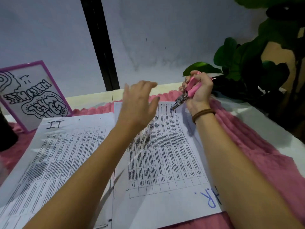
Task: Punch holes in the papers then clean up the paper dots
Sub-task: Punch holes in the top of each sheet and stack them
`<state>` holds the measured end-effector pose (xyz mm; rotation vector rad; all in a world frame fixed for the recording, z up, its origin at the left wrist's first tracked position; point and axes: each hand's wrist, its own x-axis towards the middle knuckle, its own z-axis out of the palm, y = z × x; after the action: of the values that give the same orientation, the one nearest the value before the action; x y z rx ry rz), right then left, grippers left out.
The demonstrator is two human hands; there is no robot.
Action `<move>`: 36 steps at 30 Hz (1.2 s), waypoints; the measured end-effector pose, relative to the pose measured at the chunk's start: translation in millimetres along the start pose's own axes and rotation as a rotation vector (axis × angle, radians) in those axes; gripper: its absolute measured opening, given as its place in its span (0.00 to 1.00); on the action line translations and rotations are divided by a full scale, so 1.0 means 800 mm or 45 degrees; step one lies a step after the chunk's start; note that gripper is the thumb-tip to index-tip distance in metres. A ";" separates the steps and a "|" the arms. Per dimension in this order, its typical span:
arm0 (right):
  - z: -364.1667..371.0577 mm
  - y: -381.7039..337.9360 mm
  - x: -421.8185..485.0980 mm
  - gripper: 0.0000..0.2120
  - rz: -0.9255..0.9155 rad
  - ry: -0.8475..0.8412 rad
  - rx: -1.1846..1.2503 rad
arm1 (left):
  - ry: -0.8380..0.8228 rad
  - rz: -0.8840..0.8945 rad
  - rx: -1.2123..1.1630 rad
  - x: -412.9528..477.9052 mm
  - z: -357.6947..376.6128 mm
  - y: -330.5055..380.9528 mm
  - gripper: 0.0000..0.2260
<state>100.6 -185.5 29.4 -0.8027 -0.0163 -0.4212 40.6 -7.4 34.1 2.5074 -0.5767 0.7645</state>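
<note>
**Pink-cloth desk: punch at far edge of the right sheet**

Pink cloth (255, 146) covers a white table against a pale wall (165, 38). A leafy plant (247, 63) stands at the right and a purple-framed sign (33, 96) at the left.

Head view:
- Step: punching, probably on the second sheet. The left sheet (66, 154), marked "IT", shows two small dark dots near its far edge, which look like finished holes.
- The right sheet (165, 162) lies beside it, edges touching or overlapping. It carries a printed table and a blue letter at the near corner.
- The right hand (199, 90) has its fingers wrapped tight round the pink handles of the single-hole punch (189, 90). The metal nose sits at the sheet's far edge. Can't tell if the paper is inside the slot.
- The left hand (138, 103) has its fingers apart and straight and holds nothing. It is over the same sheet's far left part; contact is unclear.
- Next: pin the sheet flat with the left hand, seat the edge fully in the slot, and match the hole spacing to the "IT" sheet before squeezing.
- No loose paper dots can be made out, so cleanup looks not yet started.
</note>
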 end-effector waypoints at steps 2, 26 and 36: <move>0.000 0.000 0.001 0.10 0.009 -0.016 0.028 | -0.248 0.010 0.065 0.021 0.012 0.014 0.15; -0.002 -0.013 0.008 0.07 -0.032 -0.164 -0.045 | -0.292 0.026 -0.198 0.038 0.058 0.006 0.09; -0.004 -0.006 0.010 0.05 -0.066 -0.146 -0.118 | -0.196 -0.017 -0.191 0.029 0.058 0.006 0.10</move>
<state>105.8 -193.5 32.2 -0.9187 -0.1252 -0.4264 74.6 -41.2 14.8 2.4414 -0.6441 0.5058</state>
